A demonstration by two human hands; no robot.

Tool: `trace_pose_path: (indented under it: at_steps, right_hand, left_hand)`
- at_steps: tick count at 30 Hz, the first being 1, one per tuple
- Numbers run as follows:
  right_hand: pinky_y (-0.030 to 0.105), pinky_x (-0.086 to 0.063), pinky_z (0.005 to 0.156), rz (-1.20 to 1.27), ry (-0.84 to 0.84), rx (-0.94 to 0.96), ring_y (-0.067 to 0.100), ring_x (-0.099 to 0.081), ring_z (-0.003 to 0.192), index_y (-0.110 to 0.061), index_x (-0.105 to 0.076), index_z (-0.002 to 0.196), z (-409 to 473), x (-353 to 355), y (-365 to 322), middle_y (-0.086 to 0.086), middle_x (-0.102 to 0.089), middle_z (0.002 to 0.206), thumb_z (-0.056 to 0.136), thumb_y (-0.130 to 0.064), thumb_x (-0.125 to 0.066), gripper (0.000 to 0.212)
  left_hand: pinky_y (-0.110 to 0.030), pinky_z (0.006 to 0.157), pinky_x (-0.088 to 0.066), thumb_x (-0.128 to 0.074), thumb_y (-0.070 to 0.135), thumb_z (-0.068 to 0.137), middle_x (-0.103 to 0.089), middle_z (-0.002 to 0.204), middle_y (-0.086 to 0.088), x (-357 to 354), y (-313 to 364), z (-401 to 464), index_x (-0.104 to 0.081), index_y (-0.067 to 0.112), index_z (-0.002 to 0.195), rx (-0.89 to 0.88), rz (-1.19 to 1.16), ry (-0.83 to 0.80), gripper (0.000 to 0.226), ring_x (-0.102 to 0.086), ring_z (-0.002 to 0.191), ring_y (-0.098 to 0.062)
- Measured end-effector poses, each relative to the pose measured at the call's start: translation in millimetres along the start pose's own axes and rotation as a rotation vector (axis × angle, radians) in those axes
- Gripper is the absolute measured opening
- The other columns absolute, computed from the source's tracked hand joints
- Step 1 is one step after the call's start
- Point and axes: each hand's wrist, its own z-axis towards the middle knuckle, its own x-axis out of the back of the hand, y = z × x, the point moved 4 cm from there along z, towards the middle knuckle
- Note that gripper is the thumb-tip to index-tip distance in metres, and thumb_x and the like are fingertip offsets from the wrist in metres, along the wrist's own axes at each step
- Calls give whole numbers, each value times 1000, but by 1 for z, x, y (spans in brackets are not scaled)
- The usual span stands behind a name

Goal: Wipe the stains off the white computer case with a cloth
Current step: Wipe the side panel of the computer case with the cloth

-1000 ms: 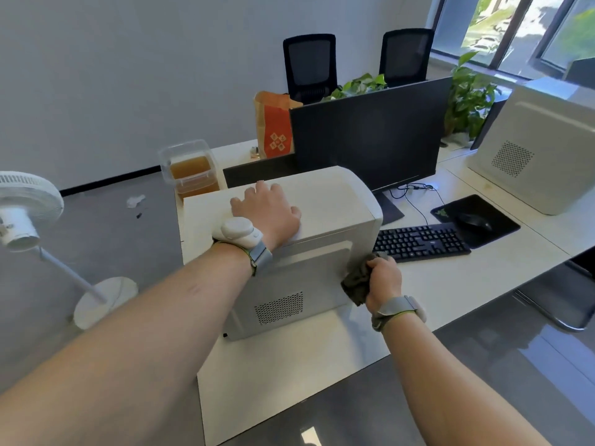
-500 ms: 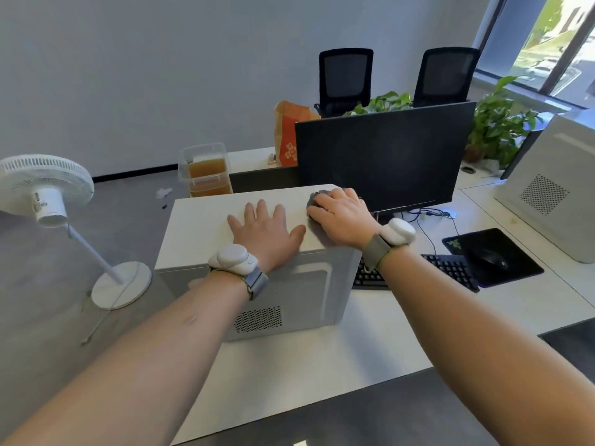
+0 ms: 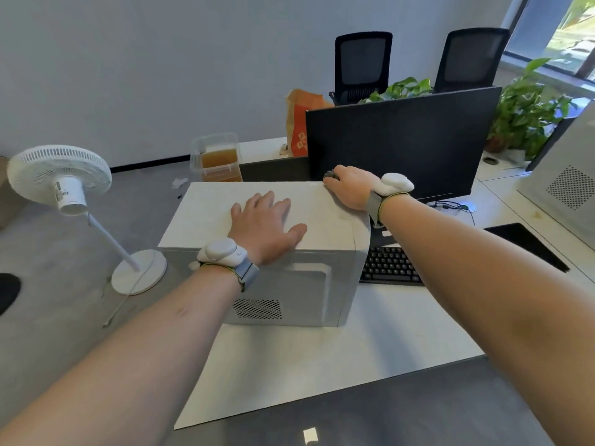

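Note:
The white computer case [image 3: 206, 210] lies on its side on the white desk [image 3: 322, 365], with a vent grille facing me. My left hand [image 3: 265, 226] rests flat on the case's top, fingers spread, holding nothing. My right hand [image 3: 349, 186] presses down at the case's far right top corner. It is closed over a dark grey cloth [image 3: 330, 175], of which only a small bunched edge shows past the fingertips.
A black monitor [image 3: 402, 143] stands just behind the case. A black keyboard [image 3: 389, 265] and mouse pad [image 3: 528, 246] lie to the right. A second white case [image 3: 566, 175] sits far right. A plastic container [image 3: 219, 159], orange paper bag [image 3: 299, 120] and a floor fan [image 3: 61, 178] are around.
My right hand with the cloth rose from the case's front end face onto its top, then slid to the far right corner. My left hand stayed on top.

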Motion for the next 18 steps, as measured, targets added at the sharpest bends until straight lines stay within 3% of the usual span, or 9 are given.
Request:
trace_pose_path:
  at_steps: [6, 10, 14, 18]
  right_hand:
    - [36, -39, 77, 41, 15, -47, 27, -55, 95, -13, -53, 115, -41, -10, 1, 6, -60, 110, 108, -47, -33, 40]
    - [38, -43, 76, 56, 50, -113, 29, -57, 92, -15, -52, 106, -71, -14, -3, 5, -61, 102, 107, -46, -33, 37]
    - [38, -43, 74, 49, 85, -195, 30, -58, 89, -17, -50, 98, -106, -20, -11, 2, -59, 94, 104, -47, -33, 35]
    - [39, -46, 75, 82, 104, -264, 29, -59, 87, -19, -52, 95, -136, -28, -26, 1, -60, 91, 102, -48, -33, 35]
  left_hand:
    - [-50, 114, -24, -22, 69, 89, -45, 151, 8, 9, -28, 6, -56, 36, 134, -138, -175, -13, 66, -37, 142, -19]
    - [-54, 118, -18, -31, 56, 104, -39, 158, 7, 10, -39, 7, -46, 41, 142, -279, -52, -11, 43, -30, 147, -20]
    - [-58, 121, -13, -22, 61, 103, -25, 166, 2, 9, -52, 7, -25, 44, 154, -296, 115, -13, 53, -20, 153, -25]
    - [-57, 118, -17, -20, 67, 100, -29, 164, -3, 11, -67, 5, -29, 39, 151, -259, 187, 29, 59, -23, 150, -27]
